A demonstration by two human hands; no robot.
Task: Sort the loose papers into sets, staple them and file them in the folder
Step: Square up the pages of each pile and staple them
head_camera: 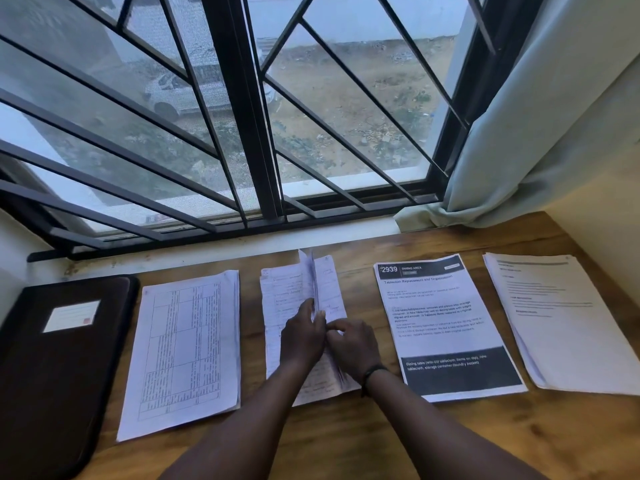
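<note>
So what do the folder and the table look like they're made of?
Folder: looks like dark brown leather or faux leather, matte, with a stitched, padded-looking edge and a pale label; which of the two I can't tell. Table: wood or wood-look laminate, warm brown with visible grain and a slight sheen.

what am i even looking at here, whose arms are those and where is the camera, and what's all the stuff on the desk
There is no machine here. The single picture comes from a wide-angle camera worn on a person's head, looking forward and down, so the two arms reaching in from the bottom are that person's own.

They sit at a wooden desk under a barred window, with a pale curtain at the right.

On the desk, from left to right: a dark folder with a white label, a stack of table pages, a handwritten stack, a printed sheet headed "2939 Dining Area", and another printed stack.

The left hand and right hand meet over the handwritten stack, and the left hand's fingers hold some of its pages lifted on edge. I cannot tell exactly what the right hand pinches. No stapler shows.
</note>
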